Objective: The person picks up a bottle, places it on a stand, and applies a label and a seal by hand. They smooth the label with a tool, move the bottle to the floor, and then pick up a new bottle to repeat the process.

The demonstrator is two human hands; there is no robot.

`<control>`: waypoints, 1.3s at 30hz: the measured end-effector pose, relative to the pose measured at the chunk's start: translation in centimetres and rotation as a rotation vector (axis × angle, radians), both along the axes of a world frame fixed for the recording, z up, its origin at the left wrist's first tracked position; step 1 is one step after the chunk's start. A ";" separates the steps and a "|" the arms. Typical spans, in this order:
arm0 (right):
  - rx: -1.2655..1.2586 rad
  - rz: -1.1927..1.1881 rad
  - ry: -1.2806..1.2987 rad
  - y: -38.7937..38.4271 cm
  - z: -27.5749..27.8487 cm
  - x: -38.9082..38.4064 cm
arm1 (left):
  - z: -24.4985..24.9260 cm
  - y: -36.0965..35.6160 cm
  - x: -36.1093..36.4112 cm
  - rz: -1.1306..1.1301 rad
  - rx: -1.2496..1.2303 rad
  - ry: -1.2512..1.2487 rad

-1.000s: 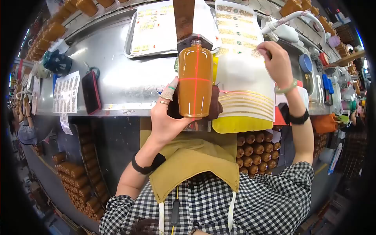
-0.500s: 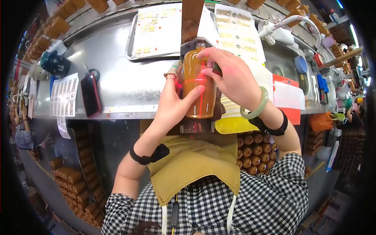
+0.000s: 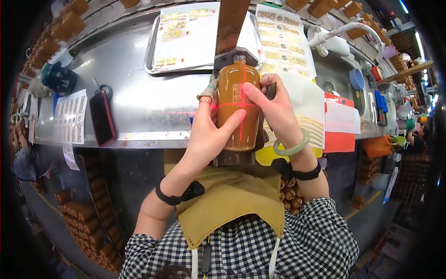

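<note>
A glossy brown bottle (image 3: 238, 128) with a clear neck lies in a dark holder (image 3: 235, 159), neck pointing away from me. A small rectangular decal (image 3: 238, 93) sits on its front, and red laser lines cross the glass. My left hand (image 3: 209, 128) is wrapped around the bottle's left side, thumb on the front, with a pale covering on one finger. At the right, my right hand (image 3: 275, 109) presses its thumb on the bottle beside the decal. Its curled fingers hold a small dark flat piece (image 3: 271, 91), whose kind I cannot make out.
A metal tray (image 3: 149, 58) with decal sheets stands behind, near a wooden post (image 3: 231, 28). To the right are another decal sheet (image 3: 283, 44), a red folder (image 3: 338, 142) and a white faucet (image 3: 344, 28). A phone (image 3: 102, 117) lies left; several bottles (image 3: 289, 193) are stacked below.
My right hand has come down from the bottle's shoulder to its right side, uncovering the decal. My left hand stays around the bottle. The whole view has shifted slightly.
</note>
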State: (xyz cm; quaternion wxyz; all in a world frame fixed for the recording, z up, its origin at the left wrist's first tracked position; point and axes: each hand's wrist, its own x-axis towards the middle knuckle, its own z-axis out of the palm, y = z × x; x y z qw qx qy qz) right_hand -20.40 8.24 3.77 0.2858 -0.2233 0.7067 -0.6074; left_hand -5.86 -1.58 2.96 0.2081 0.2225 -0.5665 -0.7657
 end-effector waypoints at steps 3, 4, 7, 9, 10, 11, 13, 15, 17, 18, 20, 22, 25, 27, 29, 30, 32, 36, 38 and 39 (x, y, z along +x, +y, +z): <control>-0.010 -0.005 -0.013 0.0 -0.3 -0.3 | -0.1 0.0 -0.1 0.014 -0.034 0.001; 0.005 -0.002 0.019 0.0 -0.5 -0.3 | -0.2 0.0 -0.1 0.014 -0.032 0.000; -0.010 -0.006 0.023 -0.1 -0.5 -0.1 | -0.2 0.0 0.1 0.012 -0.013 0.001; 0.006 -0.013 0.018 -0.1 -0.1 0.2 | -0.1 0.0 0.2 0.007 -0.023 0.001; 0.018 -0.019 0.013 -0.1 0.1 0.3 | -0.2 0.0 0.2 0.008 -0.020 0.001; 0.011 -0.017 0.008 -0.2 0.3 0.2 | 0.0 -0.1 0.0 0.010 -0.025 0.000; -0.009 -0.018 -0.010 -0.1 0.4 0.3 | 0.0 -0.1 0.0 0.012 -0.020 0.000; -0.021 -0.017 -0.067 -0.1 0.8 0.2 | 0.0 -0.2 0.0 0.000 0.102 0.027; -0.031 -0.018 -0.125 0.1 0.9 0.0 | -0.1 -1.1 0.1 0.005 0.325 0.094; -0.033 -0.018 -0.151 0.3 0.8 -0.1 | -0.3 -1.5 0.4 -0.031 0.321 0.018; -0.041 -0.016 -0.215 0.5 1.0 0.0 | -0.3 -2.4 0.7 -0.017 0.357 0.030; -0.037 -0.031 -0.231 0.6 0.5 0.4 | 0.1 -2.3 1.1 0.029 0.370 0.000; -0.068 -0.034 -0.277 0.8 0.9 0.3 | -0.1 -2.2 1.0 0.023 0.346 0.000; -0.057 -0.022 -0.239 0.8 1.0 0.4 | -0.5 -1.9 0.9 -0.012 0.331 0.022; -0.020 -0.016 -0.183 0.9 0.6 0.3 | -0.3 -1.4 0.6 -0.050 0.315 0.045; 0.016 -0.008 -0.125 0.9 0.4 0.2 | 0.1 -0.9 0.5 -0.041 0.250 0.041; -0.035 0.000 -0.123 0.8 -0.1 0.3 | 0.1 -0.5 0.2 -0.019 0.151 0.016; -0.095 0.016 -0.143 0.7 0.3 0.5 | -0.1 -0.4 0.1 -0.017 0.106 0.002; -0.110 0.015 -0.149 0.6 0.2 0.5 | 0.1 -0.4 0.1 -0.018 0.099 -0.002; -0.123 0.015 -0.154 0.6 0.2 0.6 | 0.1 -0.3 0.1 -0.019 0.093 -0.006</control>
